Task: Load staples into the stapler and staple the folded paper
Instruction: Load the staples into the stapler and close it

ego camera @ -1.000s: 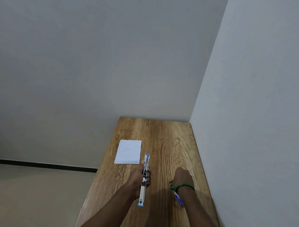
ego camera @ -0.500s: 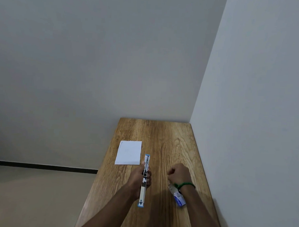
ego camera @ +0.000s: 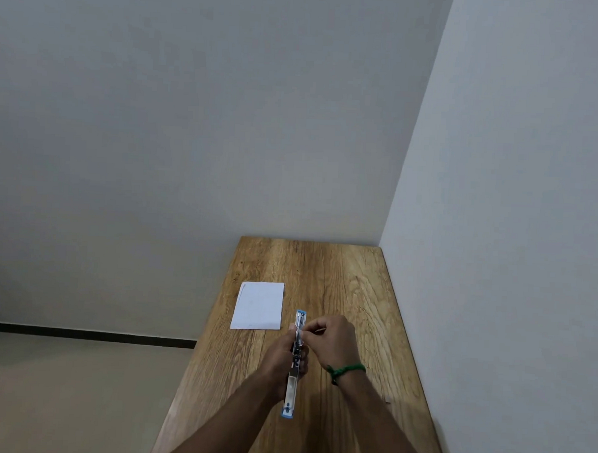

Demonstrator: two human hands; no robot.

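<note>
The stapler, opened out flat, is gripped at its middle by the left hand over the counter. Its front part is pinched by the curled right hand. The folded paper is laid near, leftwards.

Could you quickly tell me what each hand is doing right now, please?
Left hand: grips the opened blue and silver metal stapler.
Right hand: curled against the stapler; whether it pinches anything cannot be told.

L hand grips stapler; R hand fingers curled, tips pinched at it.
</note>
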